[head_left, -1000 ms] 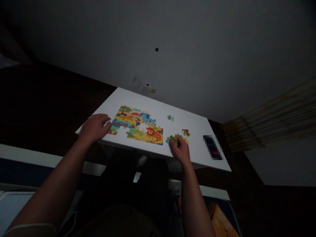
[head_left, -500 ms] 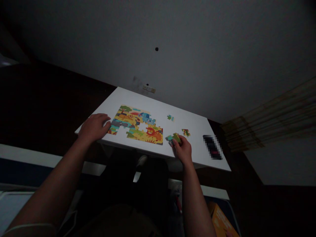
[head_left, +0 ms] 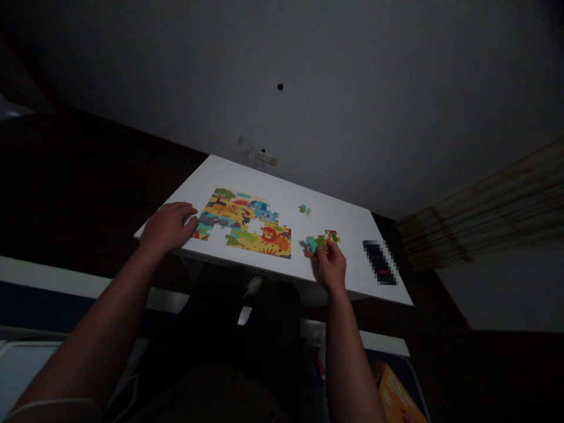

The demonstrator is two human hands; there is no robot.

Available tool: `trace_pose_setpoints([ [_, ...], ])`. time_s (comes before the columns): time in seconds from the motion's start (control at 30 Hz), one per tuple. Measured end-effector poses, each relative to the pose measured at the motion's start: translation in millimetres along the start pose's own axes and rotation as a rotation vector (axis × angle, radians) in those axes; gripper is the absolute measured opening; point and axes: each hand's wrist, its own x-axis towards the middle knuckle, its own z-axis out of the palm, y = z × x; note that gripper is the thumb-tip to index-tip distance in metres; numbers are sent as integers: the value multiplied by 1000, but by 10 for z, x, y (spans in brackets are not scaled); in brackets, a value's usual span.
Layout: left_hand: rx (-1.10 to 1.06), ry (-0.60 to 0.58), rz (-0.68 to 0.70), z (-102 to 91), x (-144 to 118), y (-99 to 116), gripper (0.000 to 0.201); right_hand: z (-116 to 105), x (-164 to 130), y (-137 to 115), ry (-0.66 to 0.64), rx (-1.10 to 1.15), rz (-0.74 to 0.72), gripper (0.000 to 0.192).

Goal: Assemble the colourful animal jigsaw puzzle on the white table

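My right hand (head_left: 331, 265) has a teal-and-green puzzle piece (head_left: 316, 242) pinched at the fingertips, right next to another loose piece (head_left: 332, 236) on the white table (head_left: 282, 194). My left hand (head_left: 170, 226) lies flat at the left edge of the half-built animal puzzle (head_left: 244, 222) — there's a white gap in its middle. One small teal piece (head_left: 304, 210) sits further back, and a dark blurred-out object (head_left: 379, 262) lies off to the right.

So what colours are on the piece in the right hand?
Teal and green, on the puzzle piece held by the right hand; head view.

Smooth matt white table (head_left: 282, 194) — printed cardboard puzzle (head_left: 244, 223), slight sheen.
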Motion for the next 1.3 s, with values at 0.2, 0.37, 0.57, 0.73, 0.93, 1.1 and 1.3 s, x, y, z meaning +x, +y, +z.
trace_pose_setpoints([
  [0.2,11,-2,2,8,6,-6,64,22,-7,-144,-39,-28,83,57],
  [0.37,4,3,-2,0,9,9,60,21,-16,-186,-48,-72,64,57],
  [0.57,7,-2,-9,1,1,13,62,-5,5,-76,-55,-103,38,55],
  [0.73,23,-7,6,24,6,-12,63,-4,1,-54,-61,-126,12,55],
  [0.93,9,-8,1,6,0,-4,62,6,-14,-107,-75,-144,12,54],
  [1.1,0,-20,-15,-26,-13,25,64,-4,-19,-94,-94,-154,-7,51],
  [1.3,6,-9,-14,-22,-12,30,63,-6,-30,-120,-93,-180,4,51],
])
